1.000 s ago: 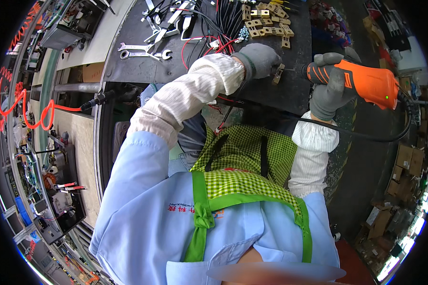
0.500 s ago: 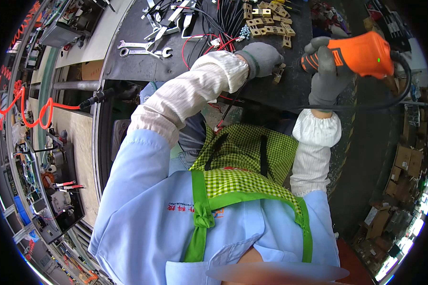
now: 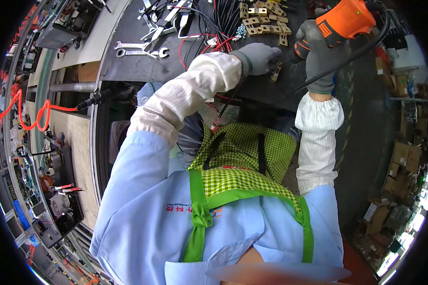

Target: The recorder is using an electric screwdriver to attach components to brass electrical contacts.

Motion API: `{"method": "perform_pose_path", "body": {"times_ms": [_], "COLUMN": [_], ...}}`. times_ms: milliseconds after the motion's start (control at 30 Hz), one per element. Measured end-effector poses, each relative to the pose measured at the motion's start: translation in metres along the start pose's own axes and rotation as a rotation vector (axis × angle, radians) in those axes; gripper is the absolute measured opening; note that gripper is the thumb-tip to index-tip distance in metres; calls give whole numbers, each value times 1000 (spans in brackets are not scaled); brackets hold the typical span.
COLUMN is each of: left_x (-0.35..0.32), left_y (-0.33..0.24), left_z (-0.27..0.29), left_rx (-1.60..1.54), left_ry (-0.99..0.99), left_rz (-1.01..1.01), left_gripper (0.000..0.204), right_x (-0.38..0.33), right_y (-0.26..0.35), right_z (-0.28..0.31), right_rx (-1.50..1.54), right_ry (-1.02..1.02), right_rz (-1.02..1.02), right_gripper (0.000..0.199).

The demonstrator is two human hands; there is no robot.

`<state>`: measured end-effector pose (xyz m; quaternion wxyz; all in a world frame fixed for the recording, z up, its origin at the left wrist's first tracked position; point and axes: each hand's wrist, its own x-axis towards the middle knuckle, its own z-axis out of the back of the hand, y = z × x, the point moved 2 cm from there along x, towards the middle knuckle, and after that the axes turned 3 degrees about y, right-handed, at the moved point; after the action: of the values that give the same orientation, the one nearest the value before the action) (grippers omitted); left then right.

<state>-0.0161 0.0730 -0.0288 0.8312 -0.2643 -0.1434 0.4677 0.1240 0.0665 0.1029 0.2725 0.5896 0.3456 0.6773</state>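
Observation:
My left hand [image 3: 260, 59], in a grey glove, is closed at the near edge of the dark bench top. Under its fingertips is a small brass-coloured terminal block [image 3: 276, 73]; the exact grip is partly hidden. My right hand [image 3: 318, 59], also gloved in grey, is wrapped round an orange and black corded power screwdriver [image 3: 345, 23]. The tool's dark nose points left and down toward my left fingertips. Its tip is hard to make out against the bench, and I cannot tell whether it touches the block. A black cord [image 3: 352, 58] hangs from the tool and crosses my right wrist.
Several brass-coloured blocks [image 3: 266, 28] lie beyond my hands, beside a small heap of screws [image 3: 241, 32]. Black and red wires [image 3: 223, 21] are bundled left of them. Wrenches [image 3: 140, 50] lie farther left. Cardboard boxes [image 3: 402, 159] stand along the right.
The power screwdriver and my right hand have moved left and away from me, and the tool has tilted nose-down toward my left hand. The left hand stays nearly in place over the block.

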Motion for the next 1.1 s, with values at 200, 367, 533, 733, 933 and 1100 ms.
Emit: {"method": "perform_pose_path", "body": {"times_ms": [200,367,533,733,933,1100], "left_x": [8,20,12,0,2,2], "left_y": [-13,3,-9,-24,-16,-2], "left_z": [16,15,6,13,12,-2], "left_rx": [27,34,66,114,140,83], "left_ry": [248,336,219,130,83,24], "left_rz": [-133,-368,-193,-70,-59,-107], "left_gripper": [73,67,52,43,41,42], "right_x": [-3,3,-5,1,6,-21], "right_y": [-12,-18,-10,-12,-4,23], "right_z": [7,10,4,0,-7,-6], "right_rx": [72,17,202,156,163,495], "right_ry": [47,155,170,202,201,16], "right_rz": [-11,47,-69,14,17,-239], "right_gripper": [10,27,38,37,36,33]}}
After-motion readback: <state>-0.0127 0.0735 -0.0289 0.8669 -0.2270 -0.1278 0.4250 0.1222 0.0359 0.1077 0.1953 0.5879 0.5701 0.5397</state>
